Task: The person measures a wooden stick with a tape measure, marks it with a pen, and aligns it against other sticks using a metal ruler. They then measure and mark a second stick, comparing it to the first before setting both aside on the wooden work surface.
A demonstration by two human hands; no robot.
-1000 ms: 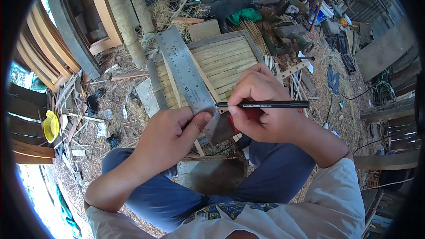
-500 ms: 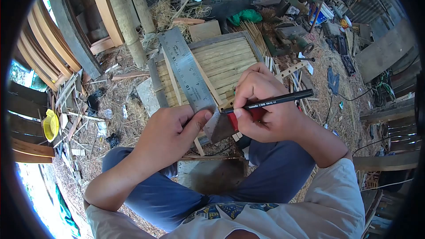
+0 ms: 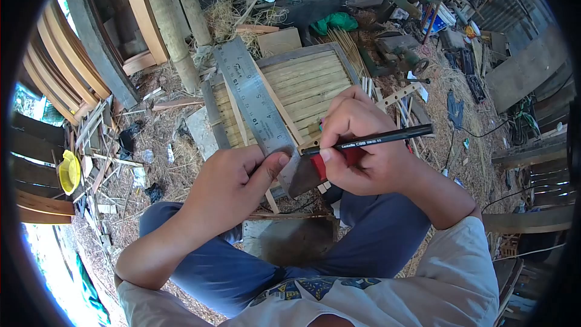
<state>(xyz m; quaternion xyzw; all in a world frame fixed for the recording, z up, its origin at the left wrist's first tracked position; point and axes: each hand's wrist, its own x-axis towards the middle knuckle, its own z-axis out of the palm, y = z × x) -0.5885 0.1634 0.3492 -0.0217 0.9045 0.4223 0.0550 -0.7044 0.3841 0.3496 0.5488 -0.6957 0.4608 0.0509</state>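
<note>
My left hand [image 3: 239,175] grips the lower end of a metal ruler [image 3: 251,92], its thumb pressed on the ruler's face. A thin wooden strip [image 3: 278,106] runs along the ruler's right edge. In my right hand [image 3: 360,145] is a black pen [image 3: 387,137], its tip at the strip's near end, close beside the ruler. Something red [image 3: 354,157] shows under my right fingers; what it belongs to is partly hidden. Beneath lies a slatted wooden panel [image 3: 308,79] in a dark frame.
Beyond the panel stands a green metal machine [image 3: 399,54]. A yellow bowl [image 3: 69,172] is at the left among wood scraps. Curved wooden pieces [image 3: 100,42] lean at the upper left. A blue-grey cloth-like item [image 3: 455,109] and cables lie at the right.
The ruler's far end has shifted slightly left. The pen's back end has tipped a little outward to the right, with its tip still near the strip's end. Both hands keep their holds.
</note>
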